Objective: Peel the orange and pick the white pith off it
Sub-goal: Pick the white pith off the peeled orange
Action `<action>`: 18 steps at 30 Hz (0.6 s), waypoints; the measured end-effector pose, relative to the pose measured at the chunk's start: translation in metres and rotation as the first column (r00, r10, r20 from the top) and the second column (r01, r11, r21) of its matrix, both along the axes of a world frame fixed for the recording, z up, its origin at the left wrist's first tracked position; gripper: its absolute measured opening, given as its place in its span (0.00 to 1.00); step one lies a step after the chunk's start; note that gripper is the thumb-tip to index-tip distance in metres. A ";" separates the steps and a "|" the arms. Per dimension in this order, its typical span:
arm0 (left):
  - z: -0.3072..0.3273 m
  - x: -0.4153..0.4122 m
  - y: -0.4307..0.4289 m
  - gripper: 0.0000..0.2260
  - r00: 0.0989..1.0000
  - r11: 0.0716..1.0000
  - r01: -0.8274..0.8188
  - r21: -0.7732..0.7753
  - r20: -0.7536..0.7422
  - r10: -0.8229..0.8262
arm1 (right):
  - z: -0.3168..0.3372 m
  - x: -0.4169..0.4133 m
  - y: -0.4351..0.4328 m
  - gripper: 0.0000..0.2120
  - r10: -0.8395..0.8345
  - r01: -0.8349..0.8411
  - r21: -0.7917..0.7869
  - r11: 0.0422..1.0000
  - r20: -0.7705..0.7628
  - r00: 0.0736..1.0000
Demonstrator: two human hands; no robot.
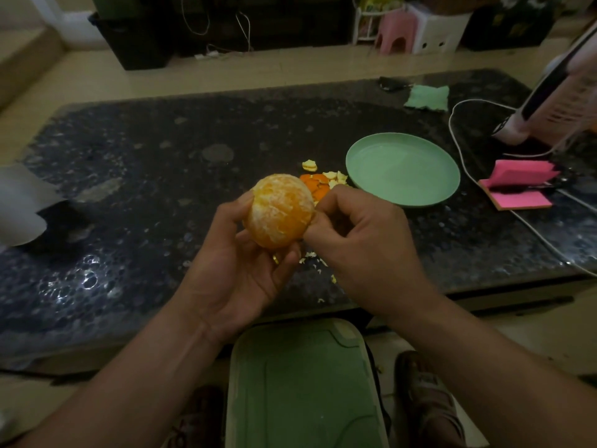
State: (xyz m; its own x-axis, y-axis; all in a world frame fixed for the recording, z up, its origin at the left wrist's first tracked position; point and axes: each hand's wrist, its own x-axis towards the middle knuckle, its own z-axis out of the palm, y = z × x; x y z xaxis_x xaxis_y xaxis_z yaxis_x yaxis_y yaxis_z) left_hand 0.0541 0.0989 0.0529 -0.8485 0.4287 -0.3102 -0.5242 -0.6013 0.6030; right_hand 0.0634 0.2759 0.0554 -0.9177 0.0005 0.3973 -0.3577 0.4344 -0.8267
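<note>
Our left hand (239, 270) grips the peeled orange (279, 211) at frame centre, our right hand (358, 234) pinches its right side, fingertips partly hidden, peel scraps (318, 185) just above, green plate (402, 169) right of centre

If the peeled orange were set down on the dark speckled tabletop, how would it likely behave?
The round peeled orange, cupped in the left hand, would probably roll on the flat dark speckled tabletop, being near-spherical. With rind off and segments showing, it likely splits under a firm squeeze. Its bare pithy surface probably grips rather than slips.
</note>
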 end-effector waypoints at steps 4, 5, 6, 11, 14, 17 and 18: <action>-0.001 0.002 0.001 0.28 1.000 1.000 -0.002 0.022 -0.021 0.003 | -0.001 0.004 -0.004 0.07 0.011 -0.006 -0.139 0.990 0.039 0.999; -0.002 0.001 0.001 0.28 1.000 1.000 -0.002 0.025 -0.025 0.002 | -0.001 0.005 -0.005 0.08 0.013 -0.004 -0.168 0.986 0.051 0.999; -0.003 0.001 0.000 0.29 1.000 0.999 0.000 0.032 -0.027 0.001 | -0.001 0.006 -0.005 0.08 0.014 -0.002 -0.191 0.982 0.064 0.998; 0.000 0.006 0.002 0.28 1.000 0.997 0.013 0.082 -0.006 -0.012 | 0.000 0.005 -0.010 0.08 0.037 0.002 -0.319 0.948 0.113 0.993; 0.002 0.007 0.004 0.28 1.000 0.994 -0.003 0.105 0.008 0.002 | 0.000 0.005 -0.011 0.08 0.056 -0.004 -0.381 0.925 0.126 0.990; 0.001 0.006 0.003 0.28 1.000 0.992 -0.003 0.128 0.022 0.000 | 0.001 0.007 -0.012 0.08 0.061 -0.006 -0.398 0.917 0.124 0.990; 0.000 0.006 0.003 0.28 1.000 0.991 0.005 0.135 0.021 -0.008 | 0.001 0.007 -0.011 0.08 0.060 -0.005 -0.398 0.917 0.126 0.990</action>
State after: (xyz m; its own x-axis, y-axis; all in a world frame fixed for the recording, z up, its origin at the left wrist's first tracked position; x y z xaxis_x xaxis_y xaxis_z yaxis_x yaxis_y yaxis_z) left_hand 0.0601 0.1015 0.0531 -0.8394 0.4734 -0.2670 -0.5402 -0.6730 0.5052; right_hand 0.0700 0.2646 0.0561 -0.9640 0.1017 0.2457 -0.2415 0.0520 -0.9690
